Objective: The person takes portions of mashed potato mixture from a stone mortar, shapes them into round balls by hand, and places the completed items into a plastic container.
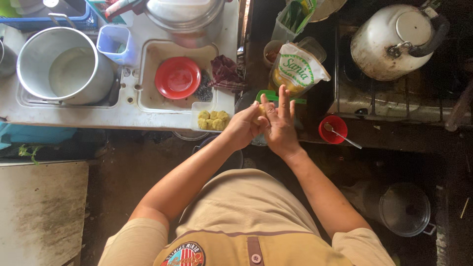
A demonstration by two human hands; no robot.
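Note:
My left hand (245,126) and my right hand (282,123) meet at the counter's edge, pressed together around a small yellow lump (259,109) of food. The right hand's fingers stick up and apart while its palm presses on the lump; the left hand cups it from the left. Just left of them a small clear container (197,107) holds several similar yellow balls (213,119). A green flat piece (272,95) lies right behind the hands.
Red plate (177,77) in a white sink tray (148,98), large metal pot (64,64), purple cup (114,44), plastic bag of yellow oil (297,69), kettle (394,42) on a stove, red bowl with spoon (333,129), glass-lidded pot (405,209) on the floor.

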